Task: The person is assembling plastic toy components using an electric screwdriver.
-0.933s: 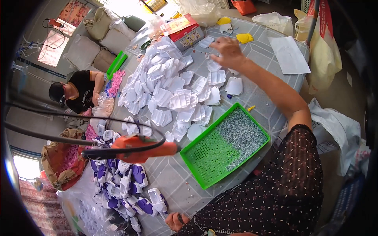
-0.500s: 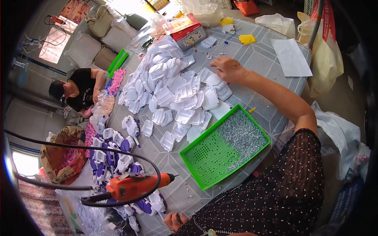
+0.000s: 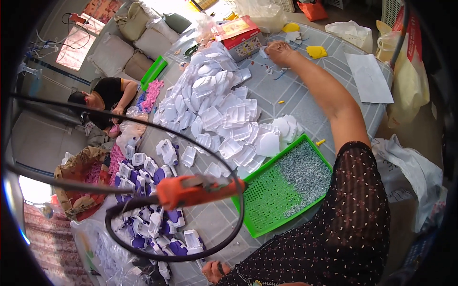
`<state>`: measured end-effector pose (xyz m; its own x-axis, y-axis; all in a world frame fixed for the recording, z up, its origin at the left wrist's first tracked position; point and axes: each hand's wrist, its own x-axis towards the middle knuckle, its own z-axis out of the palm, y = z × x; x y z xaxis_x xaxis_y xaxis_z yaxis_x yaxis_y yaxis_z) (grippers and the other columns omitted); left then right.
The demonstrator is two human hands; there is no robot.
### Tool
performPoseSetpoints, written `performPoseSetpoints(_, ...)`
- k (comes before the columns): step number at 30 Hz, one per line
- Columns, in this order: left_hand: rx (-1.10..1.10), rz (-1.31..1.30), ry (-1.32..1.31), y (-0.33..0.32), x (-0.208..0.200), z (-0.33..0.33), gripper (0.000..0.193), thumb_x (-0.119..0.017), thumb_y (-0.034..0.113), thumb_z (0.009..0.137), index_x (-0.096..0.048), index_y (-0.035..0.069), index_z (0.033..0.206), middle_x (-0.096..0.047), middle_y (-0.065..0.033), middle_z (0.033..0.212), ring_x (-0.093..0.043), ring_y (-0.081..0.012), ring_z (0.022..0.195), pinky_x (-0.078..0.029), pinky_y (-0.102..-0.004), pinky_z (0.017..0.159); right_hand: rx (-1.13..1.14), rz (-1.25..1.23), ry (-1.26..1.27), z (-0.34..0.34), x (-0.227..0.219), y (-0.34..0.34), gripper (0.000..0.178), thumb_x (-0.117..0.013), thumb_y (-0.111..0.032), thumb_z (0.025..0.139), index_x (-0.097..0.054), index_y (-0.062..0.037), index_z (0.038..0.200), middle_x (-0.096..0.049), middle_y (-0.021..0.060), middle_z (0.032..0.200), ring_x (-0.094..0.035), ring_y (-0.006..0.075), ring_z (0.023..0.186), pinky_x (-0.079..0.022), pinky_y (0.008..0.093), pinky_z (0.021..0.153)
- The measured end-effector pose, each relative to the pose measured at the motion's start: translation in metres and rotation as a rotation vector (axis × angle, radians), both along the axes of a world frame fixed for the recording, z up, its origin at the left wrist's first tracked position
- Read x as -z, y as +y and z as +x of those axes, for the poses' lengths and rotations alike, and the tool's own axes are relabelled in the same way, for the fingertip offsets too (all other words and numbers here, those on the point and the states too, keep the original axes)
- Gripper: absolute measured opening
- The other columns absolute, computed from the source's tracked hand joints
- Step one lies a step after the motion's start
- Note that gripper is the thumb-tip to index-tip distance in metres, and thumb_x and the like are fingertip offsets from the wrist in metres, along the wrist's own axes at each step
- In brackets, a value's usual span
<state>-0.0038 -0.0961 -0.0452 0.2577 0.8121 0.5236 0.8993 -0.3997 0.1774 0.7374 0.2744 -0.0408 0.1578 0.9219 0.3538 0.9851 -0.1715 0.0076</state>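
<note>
My right hand (image 3: 280,53) is stretched across the table to its far side, beside a red printed box (image 3: 242,40). Its fingers look loosely bent and apart over a small pale piece (image 3: 264,52); the fingertips are partly hidden. Down at the near table edge, my left hand (image 3: 215,271) has curled fingers, and whatever it may hold is hidden. An orange electric screwdriver (image 3: 195,190) hangs on its black cable above the table. White plastic shells (image 3: 210,114) lie heaped in the middle. Beside them, a green tray (image 3: 246,224) contains many small metallic screws (image 3: 305,174).
White-and-purple plastic assemblies (image 3: 152,224) pile up at left, near a paper sack (image 3: 71,198) with pink pieces. A co-worker (image 3: 112,97) sits at the far left. Yellow pieces (image 3: 316,51) and a white sheet (image 3: 368,77) lie at the far right. Bags (image 3: 410,171) stand beyond the right edge.
My right hand has moved from the white shells to the far side by the red box. Flat white pieces it covered now show beside the tray. The screwdriver appears farther right and higher.
</note>
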Motion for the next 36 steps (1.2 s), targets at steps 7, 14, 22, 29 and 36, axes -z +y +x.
performPoseSetpoints(7,-0.036,-0.060,0.199,-0.008,0.007,-0.012,0.022,-0.071,0.010,0.085,-0.071,0.003,0.106,-0.067,-0.0215,0.105,-0.064,-0.0384,0.094,-0.052,-0.0482,0.085,-0.417,0.180,0.384,-0.062,-0.044,-0.005,0.017,-0.059,-0.017,0.093,-0.070,-0.0067,0.100,-0.071,0.0144,0.103,-0.070,0.0328,0.097,-0.055,0.0442,0.084)
performPoseSetpoints(14,-0.003,-0.077,0.283,-0.014,0.028,-0.032,0.022,-0.070,0.006,0.091,-0.073,0.003,0.112,-0.070,-0.0227,0.110,-0.067,-0.0400,0.098,-0.053,-0.0487,0.089,-0.272,0.448,0.209,-0.039,0.015,0.048,0.021,-0.060,-0.019,0.094,-0.075,-0.0106,0.104,-0.074,0.0098,0.105,-0.071,0.0305,0.095,-0.056,0.0413,0.088)
performPoseSetpoints(22,-0.022,-0.029,0.158,-0.013,0.018,-0.018,0.021,-0.072,0.011,0.089,-0.072,0.003,0.108,-0.069,-0.0215,0.107,-0.066,-0.0391,0.095,-0.052,-0.0487,0.088,-0.137,0.262,-0.088,-0.033,0.029,0.055,0.019,-0.058,-0.016,0.088,-0.073,-0.0127,0.101,-0.071,0.0115,0.107,-0.067,0.0330,0.107,-0.052,0.0467,0.096)
performPoseSetpoints(29,0.020,0.031,0.088,-0.007,0.017,-0.019,0.023,-0.072,0.015,0.081,-0.070,0.003,0.102,-0.066,-0.0202,0.100,-0.063,-0.0372,0.089,-0.050,-0.0479,0.082,0.023,0.104,-0.156,0.029,0.005,-0.019,0.018,-0.058,-0.016,0.088,-0.069,-0.0098,0.101,-0.069,0.0113,0.109,-0.066,0.0299,0.111,-0.051,0.0481,0.093)
performPoseSetpoints(36,0.052,0.077,0.048,-0.004,0.017,-0.017,0.026,-0.071,0.018,0.074,-0.067,0.004,0.095,-0.064,-0.0188,0.094,-0.060,-0.0353,0.083,-0.048,-0.0472,0.077,-0.261,0.149,-0.294,-0.036,0.009,-0.045,0.007,-0.061,-0.013,0.082,-0.064,-0.0101,0.088,-0.066,0.0103,0.097,-0.066,0.0278,0.095,-0.053,0.0417,0.082)
